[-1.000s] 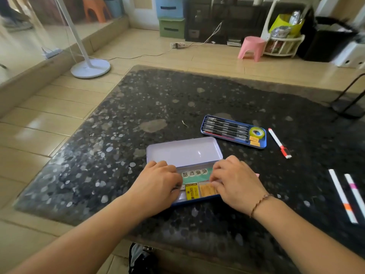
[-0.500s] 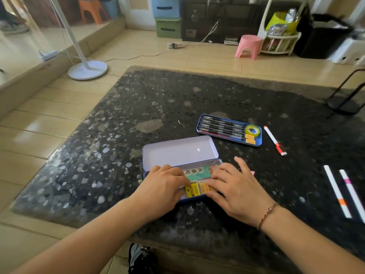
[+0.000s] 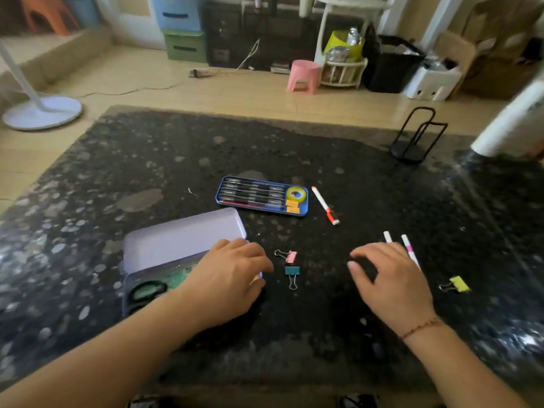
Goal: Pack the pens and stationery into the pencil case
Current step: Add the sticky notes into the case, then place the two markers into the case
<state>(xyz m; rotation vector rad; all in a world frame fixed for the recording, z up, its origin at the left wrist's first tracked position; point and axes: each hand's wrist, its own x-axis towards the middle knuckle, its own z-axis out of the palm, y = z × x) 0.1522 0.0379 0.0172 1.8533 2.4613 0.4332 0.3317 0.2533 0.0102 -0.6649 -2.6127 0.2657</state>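
The open pencil case (image 3: 138,301) lies at the near left, its lavender lid (image 3: 182,240) folded back, with black-handled scissors (image 3: 148,290) inside. My left hand (image 3: 232,275) lies palm down on the case's right end, fingers curled over its edge. My right hand (image 3: 388,281) hovers over the table with fingers apart and nothing in it, just short of two white markers (image 3: 407,248). Between my hands lie a pink binder clip (image 3: 290,256) and a teal binder clip (image 3: 292,275). A yellow binder clip (image 3: 457,284) lies right of my right hand.
A blue tray (image 3: 262,195) farther back holds several pens, a tape roll and sticky notes. A red-capped marker (image 3: 325,205) lies beside it. A black wire stand (image 3: 416,134) sits at the far right of the dark speckled table (image 3: 117,172).
My right hand has left the pencil case and moved right, toward the white markers. My left hand stays on the case. The pink and teal clips are now uncovered.
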